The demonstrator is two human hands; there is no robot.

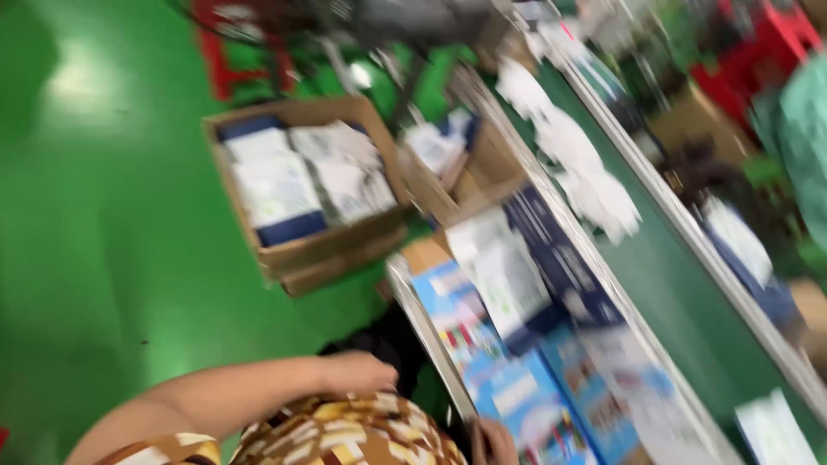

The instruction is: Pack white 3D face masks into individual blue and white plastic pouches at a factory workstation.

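Observation:
The view is heavily blurred. My left hand [360,372] lies low at the bottom centre, above my brown patterned clothing [345,430] and against a dark shape under the work surface; its fingers look curled, and no held object shows. Only a few fingers of my right hand [493,441] are visible at the bottom edge. They touch the near edge of a blue printed box [525,405] lying on the metal-edged work surface [422,319]. More blue and white flat boxes [508,267] lie beyond it.
An open cardboard carton [301,185] holding white and blue packs sits on the green floor [103,258] to the left. A green conveyor belt [680,258] carrying white bags [568,155] runs diagonally on the right. Red crates stand at the back.

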